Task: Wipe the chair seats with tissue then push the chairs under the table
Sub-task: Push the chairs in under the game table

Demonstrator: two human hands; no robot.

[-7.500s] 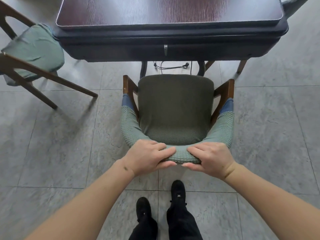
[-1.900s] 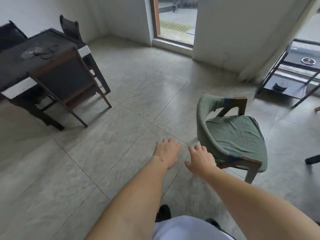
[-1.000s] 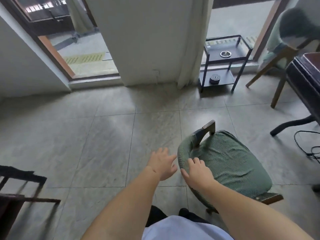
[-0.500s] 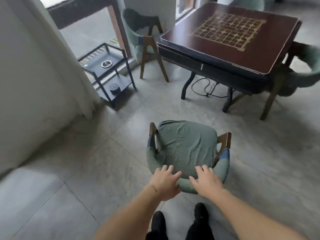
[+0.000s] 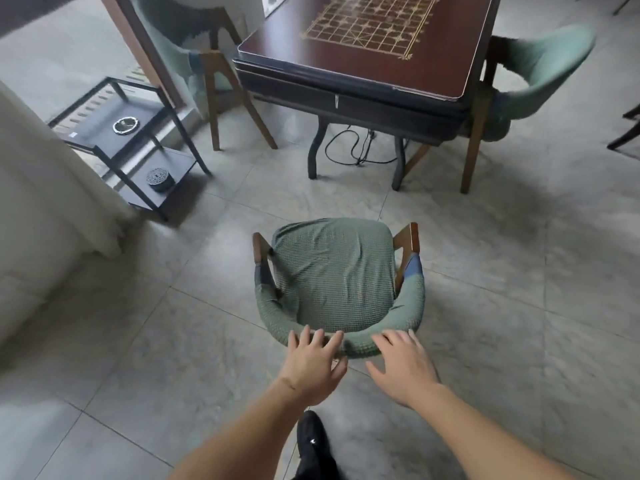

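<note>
A green-covered chair (image 5: 334, 275) with wooden arms stands on the tiled floor in front of me, its seat facing the dark wooden table (image 5: 367, 46). My left hand (image 5: 313, 365) and my right hand (image 5: 403, 365) rest with spread fingers on the curved green backrest, side by side. Both hands are empty; no tissue is in view. The table carries a chessboard grid on its top and stands well beyond the chair, with bare floor between them.
A green chair (image 5: 194, 53) stands at the table's left side and another green chair (image 5: 530, 81) at its right. A black cable (image 5: 356, 147) lies under the table. A black two-tier trolley (image 5: 128, 140) and a pale curtain (image 5: 41, 188) are on the left.
I have turned with the chair from the window side until it faces the table. My view has moved closer, and both hands stay on the backrest.
</note>
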